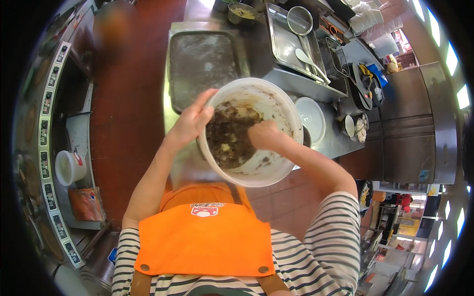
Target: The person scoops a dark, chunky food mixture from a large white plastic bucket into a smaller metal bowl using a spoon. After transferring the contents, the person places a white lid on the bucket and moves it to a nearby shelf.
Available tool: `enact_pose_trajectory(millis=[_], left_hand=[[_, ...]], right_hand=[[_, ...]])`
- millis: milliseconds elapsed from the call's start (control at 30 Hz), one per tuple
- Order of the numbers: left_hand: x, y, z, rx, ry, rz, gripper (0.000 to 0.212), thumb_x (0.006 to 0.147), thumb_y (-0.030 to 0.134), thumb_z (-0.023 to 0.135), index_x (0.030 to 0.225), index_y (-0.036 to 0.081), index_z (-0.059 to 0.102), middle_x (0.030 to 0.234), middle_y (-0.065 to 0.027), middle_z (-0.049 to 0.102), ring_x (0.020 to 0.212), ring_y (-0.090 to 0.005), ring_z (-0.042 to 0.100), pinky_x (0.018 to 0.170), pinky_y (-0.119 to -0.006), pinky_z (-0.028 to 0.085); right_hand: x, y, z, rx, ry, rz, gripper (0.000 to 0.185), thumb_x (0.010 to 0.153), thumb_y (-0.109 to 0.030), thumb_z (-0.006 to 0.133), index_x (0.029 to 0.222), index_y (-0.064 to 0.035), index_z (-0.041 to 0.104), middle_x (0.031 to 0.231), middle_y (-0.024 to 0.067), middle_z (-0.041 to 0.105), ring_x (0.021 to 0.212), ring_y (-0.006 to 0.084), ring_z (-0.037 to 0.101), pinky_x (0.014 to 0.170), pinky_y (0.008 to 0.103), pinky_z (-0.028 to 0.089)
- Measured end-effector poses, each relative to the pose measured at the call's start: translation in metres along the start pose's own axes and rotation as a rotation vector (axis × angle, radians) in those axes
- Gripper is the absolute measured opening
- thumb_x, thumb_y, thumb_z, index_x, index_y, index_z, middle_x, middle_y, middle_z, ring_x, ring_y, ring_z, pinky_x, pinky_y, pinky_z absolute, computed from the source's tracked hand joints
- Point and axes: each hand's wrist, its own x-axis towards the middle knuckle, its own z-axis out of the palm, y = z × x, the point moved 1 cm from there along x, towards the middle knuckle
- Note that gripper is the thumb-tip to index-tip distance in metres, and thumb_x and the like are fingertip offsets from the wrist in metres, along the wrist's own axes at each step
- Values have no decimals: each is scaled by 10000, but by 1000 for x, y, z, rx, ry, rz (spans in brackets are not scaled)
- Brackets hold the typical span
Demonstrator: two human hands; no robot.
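A large white plastic bucket [276, 167] is tilted, its mouth facing me, above the front of a stainless steel worktable [185, 162]. Inside it lies a dark brown, wet-looking mixture [231, 127] with a few pale yellow lumps [224, 147], and brown smears mark the inner wall. My left hand [193, 120] grips the rim on the left, thumb over the edge. My right hand [267, 135] reaches into the bucket with curled fingers, close to the mixture. Those fingertips are hidden, so whether they hold anything cannot be seen.
Behind the bucket lies a dark rectangular baking tray [203, 63]. A white round lid [311, 120] is at its right. A metal tray [283, 46] holds a strainer [300, 21] and a white ladle [306, 57]. On the left, a white tub [69, 168] stands below control knobs [44, 127].
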Motion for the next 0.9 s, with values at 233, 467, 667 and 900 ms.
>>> enact_pose_trajectory(millis=[233, 467, 667, 900], left_hand=[[-1, 6, -3, 61, 33, -29, 490, 919, 225, 459, 1386, 87, 404, 1169, -124, 552, 1040, -184, 516, 929, -319, 416], [3, -2, -1, 80, 74, 63, 489, 919, 214, 478, 1382, 72, 410, 1306, -198, 521, 1201, -283, 507, 1024, -357, 373], [0, 2, 1, 76, 85, 93, 487, 928, 228, 437, 1384, 61, 395, 1273, -122, 511, 1124, -193, 490, 998, -321, 366], [0, 5, -1, 67, 64, 18, 489, 917, 195, 449, 1383, 58, 397, 1290, -162, 509, 1162, -238, 497, 1005, -340, 371]], right_hand=[[43, 6, 14, -85, -172, -65, 167, 784, -140, 578, 757, -86, 733, 793, 110, 704, 722, 298, 676, 584, 406, 519], [78, 25, 92, 168, -408, -402, 188, 778, -115, 564, 837, -28, 720, 842, 159, 687, 780, 339, 647, 676, 433, 503], [66, -11, 85, 407, -108, -939, 209, 830, -144, 563, 917, -7, 696, 821, 86, 694, 708, 260, 616, 609, 385, 484], [66, -27, 58, 1664, -757, 200, 189, 878, -134, 545, 893, 13, 661, 689, 26, 609, 480, 117, 473, 427, 266, 378]])
